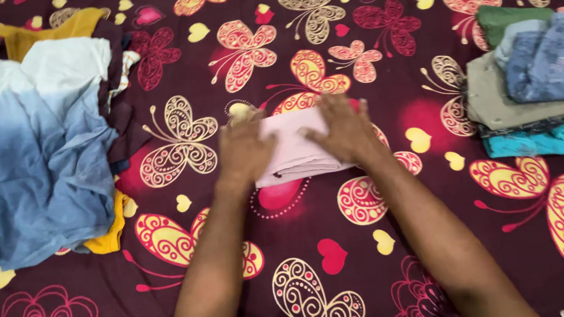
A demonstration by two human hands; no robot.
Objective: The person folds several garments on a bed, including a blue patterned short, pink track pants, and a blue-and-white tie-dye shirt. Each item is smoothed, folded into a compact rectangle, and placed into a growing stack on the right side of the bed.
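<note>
A small folded pale pink cloth (293, 151) lies in the middle of a dark maroon bedsheet (294, 26) printed with butterflies and hearts. My left hand (244, 149) rests flat on the cloth's left side, fingers slightly curled. On its right side my right hand (342, 129) presses down flat, fingers spread. Both forearms reach in from the bottom of the view. Neither hand grips the cloth; both lie on top of it.
A loose heap of unfolded clothes (33, 140) sits at the left: blue, white, yellow and dark pieces. At the right edge stands a neat stack of folded garments (548, 83) in green, blue, grey and teal.
</note>
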